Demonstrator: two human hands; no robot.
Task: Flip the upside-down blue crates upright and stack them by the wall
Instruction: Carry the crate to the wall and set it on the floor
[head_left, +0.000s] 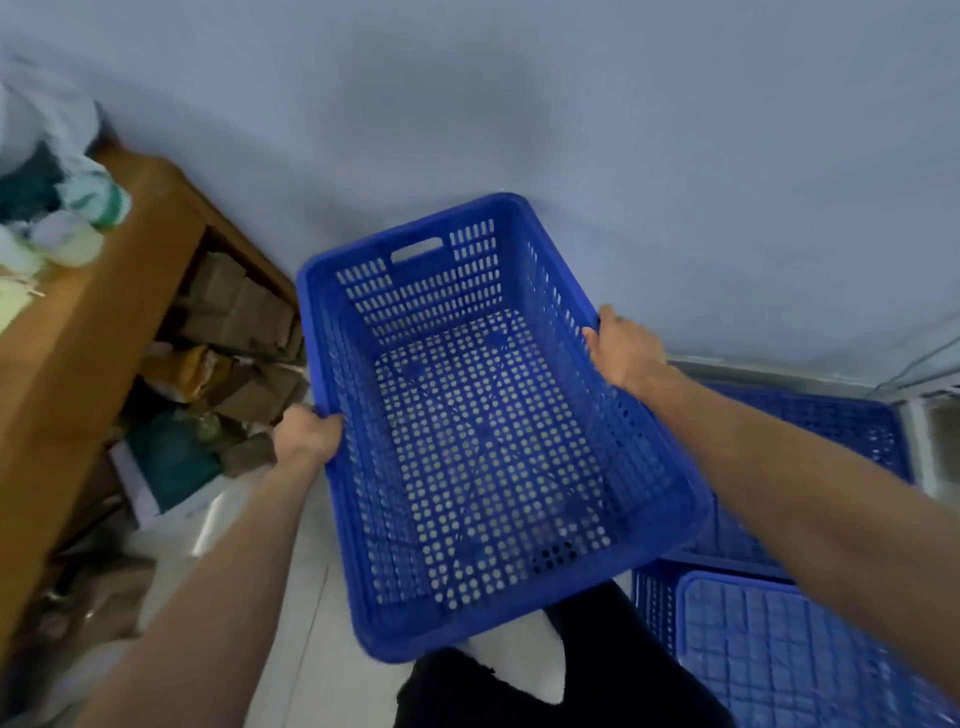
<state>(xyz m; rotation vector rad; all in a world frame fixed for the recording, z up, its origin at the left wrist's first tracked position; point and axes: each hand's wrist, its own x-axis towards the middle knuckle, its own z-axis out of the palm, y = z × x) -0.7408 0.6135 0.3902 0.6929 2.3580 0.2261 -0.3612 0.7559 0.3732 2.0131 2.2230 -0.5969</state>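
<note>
Wall (623, 130) is dead ahead. A strip of floor (291, 597) is seen at its foot, between the wooden table (104, 291) on the left and the spare crates on the right.

Held crate (426, 291): upright, open side up, carried off the floor in front of the body, near the wall but not against it. It is tilted, far end higher. Nothing is seen inside; pale floor shows through the perforated base.

Step judged: set-down by the wall. The crate should be levelled before lowering, its far short side squared to the wall, and the table corner cleared on the left. The rim should be left unobstructed so the next crate can nest.

Near crate (779, 660), lower right: base-up on the floor, gridded underside showing, not yet flipped. Second crate (841, 431), behind the right forearm: appears base-up too, partly hidden. Contents under either cannot be seen.

Cardboard boxes (234, 306) are packed under the table. Items on top are too blurred to be identified.

Left hand (306, 434) is curled over the left long rim. Right hand (626, 353) is wrapped on the right long rim. The crate is gripped by both.
</note>
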